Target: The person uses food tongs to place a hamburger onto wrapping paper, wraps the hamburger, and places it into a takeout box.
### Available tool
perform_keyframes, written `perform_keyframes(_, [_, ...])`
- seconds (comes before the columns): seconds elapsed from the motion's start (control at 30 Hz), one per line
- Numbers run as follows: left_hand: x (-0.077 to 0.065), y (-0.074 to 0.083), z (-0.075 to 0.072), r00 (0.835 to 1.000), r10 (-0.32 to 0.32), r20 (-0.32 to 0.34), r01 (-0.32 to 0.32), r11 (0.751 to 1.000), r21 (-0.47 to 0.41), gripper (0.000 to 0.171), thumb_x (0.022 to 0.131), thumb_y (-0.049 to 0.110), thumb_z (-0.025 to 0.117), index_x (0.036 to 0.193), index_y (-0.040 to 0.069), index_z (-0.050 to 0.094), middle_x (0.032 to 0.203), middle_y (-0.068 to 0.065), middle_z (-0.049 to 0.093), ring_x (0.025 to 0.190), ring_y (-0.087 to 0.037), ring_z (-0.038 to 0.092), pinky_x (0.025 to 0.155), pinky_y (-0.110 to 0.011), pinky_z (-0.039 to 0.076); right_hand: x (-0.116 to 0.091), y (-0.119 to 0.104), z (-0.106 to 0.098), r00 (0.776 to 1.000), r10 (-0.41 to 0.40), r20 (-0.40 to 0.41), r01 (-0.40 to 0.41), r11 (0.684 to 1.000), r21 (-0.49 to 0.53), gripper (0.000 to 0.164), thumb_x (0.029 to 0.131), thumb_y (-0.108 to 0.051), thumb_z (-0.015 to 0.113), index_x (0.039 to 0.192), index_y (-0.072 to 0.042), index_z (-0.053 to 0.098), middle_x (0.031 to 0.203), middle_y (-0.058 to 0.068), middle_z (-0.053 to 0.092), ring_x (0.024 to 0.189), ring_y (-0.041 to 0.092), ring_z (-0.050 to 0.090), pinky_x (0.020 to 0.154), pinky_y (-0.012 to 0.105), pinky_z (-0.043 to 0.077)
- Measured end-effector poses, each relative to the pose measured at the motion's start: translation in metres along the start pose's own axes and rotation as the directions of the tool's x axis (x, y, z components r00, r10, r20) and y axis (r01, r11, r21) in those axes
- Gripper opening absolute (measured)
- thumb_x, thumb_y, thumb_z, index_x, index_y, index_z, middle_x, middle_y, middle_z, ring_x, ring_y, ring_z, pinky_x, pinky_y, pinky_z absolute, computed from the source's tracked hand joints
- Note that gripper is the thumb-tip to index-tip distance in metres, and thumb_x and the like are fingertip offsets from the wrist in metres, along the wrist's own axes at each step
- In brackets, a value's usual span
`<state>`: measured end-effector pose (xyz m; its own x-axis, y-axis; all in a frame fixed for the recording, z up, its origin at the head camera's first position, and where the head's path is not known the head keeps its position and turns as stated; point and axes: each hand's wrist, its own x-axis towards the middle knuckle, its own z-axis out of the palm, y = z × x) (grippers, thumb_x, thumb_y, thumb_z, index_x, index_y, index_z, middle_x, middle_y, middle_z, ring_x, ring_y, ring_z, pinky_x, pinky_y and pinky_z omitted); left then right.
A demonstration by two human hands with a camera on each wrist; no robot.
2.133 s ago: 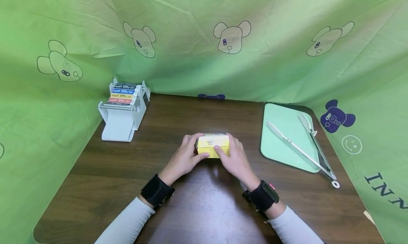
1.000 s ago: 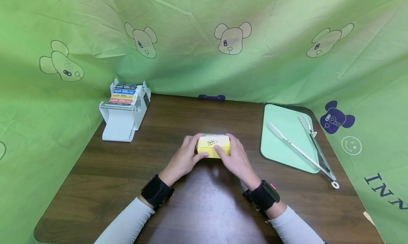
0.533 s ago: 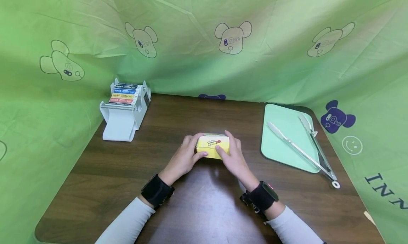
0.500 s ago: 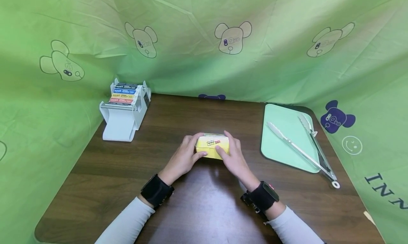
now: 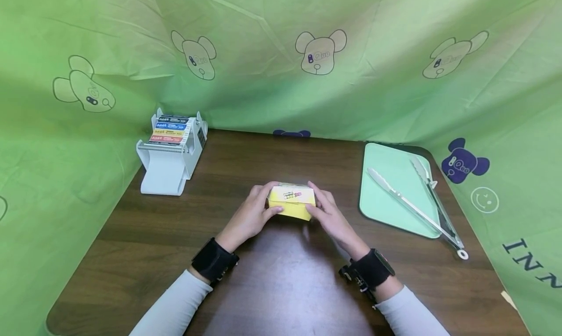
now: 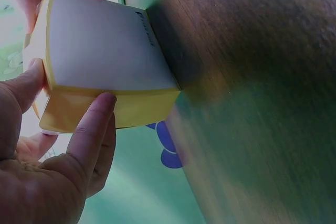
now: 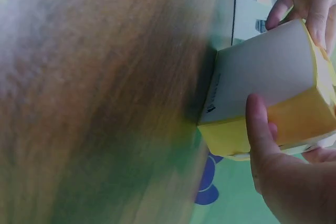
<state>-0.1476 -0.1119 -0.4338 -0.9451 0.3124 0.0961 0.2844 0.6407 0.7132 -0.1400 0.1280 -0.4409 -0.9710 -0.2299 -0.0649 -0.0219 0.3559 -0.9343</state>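
Observation:
A small yellow-and-white cardboard box (image 5: pixel 290 210) with a printed top is held between both hands, low over the middle of the table. My left hand (image 5: pixel 248 214) grips its left end, thumb at the front and fingertips at the back top edge. At the right end my right hand (image 5: pixel 333 219) has its thumb by the front corner and its index finger at the back. Both wrist views show the box's plain white face (image 6: pixel 105 45) and yellow sides, with fingertips against them. Part of each hand's fingers is hidden behind the box.
A white label dispenser (image 5: pixel 171 153) with coloured strips stands at the back left of the brown wooden table (image 5: pixel 272 287). Metal tongs (image 5: pixel 406 202) lie across a mint-green cutting board (image 5: pixel 373 194) on the right. Green printed cloth (image 5: pixel 254 92) hangs around the table's back and sides.
The right thumb has slid off the box's front and top toward its right corner, and the right wrist has shifted right. The box has turned slightly, its front right corner coming nearer.

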Motion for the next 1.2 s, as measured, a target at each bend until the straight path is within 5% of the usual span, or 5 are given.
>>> perform_keyframes(0.17, [0.0,0.001,0.0,1.0,0.011,0.001,-0.011,1.0,-0.011,0.064,0.096,0.03,0.069,0.152,0.022,0.04,0.134,-0.016,0.047,0.107,-0.027,0.054,0.085,-0.039,0.049,0.002,0.001,0.0,0.998,0.058,0.009,-0.059,0.986,0.154,0.062,0.103,-0.01,0.053,0.16,-0.018,0.031,0.148,0.017,0.026,0.101,0.019,0.043,0.088,0.03,0.049])
perform_keyframes(0.37, [-0.002,0.0,0.001,0.999,0.03,-0.015,-0.03,1.0,0.009,0.063,0.096,0.031,0.069,0.152,0.021,0.04,0.131,-0.016,0.048,0.104,-0.026,0.055,0.084,-0.037,0.049,0.003,-0.001,0.002,0.997,0.067,-0.029,-0.064,0.993,0.097,0.061,0.102,-0.017,0.058,0.158,-0.019,0.035,0.148,0.017,0.028,0.091,0.017,0.048,0.084,0.031,0.049])
perform_keyframes(0.6, [-0.003,0.001,0.002,0.996,0.079,-0.04,-0.077,0.995,0.056,0.065,0.096,0.033,0.069,0.152,0.018,0.04,0.128,-0.017,0.05,0.099,-0.026,0.055,0.081,-0.038,0.05,0.007,-0.005,0.01,0.979,0.032,-0.201,-0.076,0.973,-0.216,0.063,0.095,-0.049,0.067,0.149,-0.021,0.049,0.141,0.017,0.044,0.1,0.024,0.059,0.081,0.035,0.046])
perform_keyframes(0.83, [-0.003,0.001,0.004,0.996,0.084,-0.033,-0.082,0.995,0.059,0.064,0.096,0.033,0.069,0.152,0.019,0.041,0.126,-0.017,0.05,0.1,-0.026,0.055,0.082,-0.038,0.05,0.006,-0.01,0.017,0.966,-0.075,-0.248,-0.015,0.939,-0.343,0.063,0.093,-0.037,0.072,0.145,-0.008,0.051,0.137,0.023,0.049,0.114,0.033,0.052,0.09,0.044,0.047])
perform_keyframes(1.2, [-0.007,0.002,0.006,0.996,0.085,-0.035,-0.082,0.994,0.071,0.068,0.094,0.036,0.07,0.152,0.018,0.039,0.127,-0.015,0.049,0.098,-0.024,0.054,0.079,-0.035,0.049,0.005,-0.016,0.019,0.973,0.019,-0.229,-0.076,0.967,-0.243,0.068,0.089,-0.044,0.076,0.143,-0.013,0.048,0.135,0.016,0.045,0.108,0.03,0.053,0.088,0.038,0.043])
